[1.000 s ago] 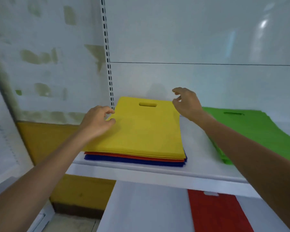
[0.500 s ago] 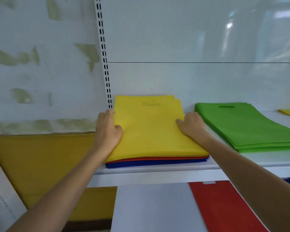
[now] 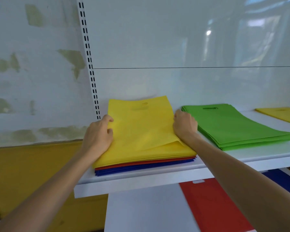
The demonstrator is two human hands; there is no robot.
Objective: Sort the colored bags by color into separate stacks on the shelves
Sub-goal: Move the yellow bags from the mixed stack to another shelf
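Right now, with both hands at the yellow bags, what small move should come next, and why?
Probably lift the yellow bags clear. The left hand and right hand grip their side edges, the near right corner is raised, and red bags and blue bags lie underneath. Another yellow stack sits far right.

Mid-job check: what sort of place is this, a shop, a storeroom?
Probably a shop or stockroom, I cannot tell which. It has retail-style shelving: a slotted white upright, a white shelf, and flat piles of cut-handle bags, yellow bags beside green bags.
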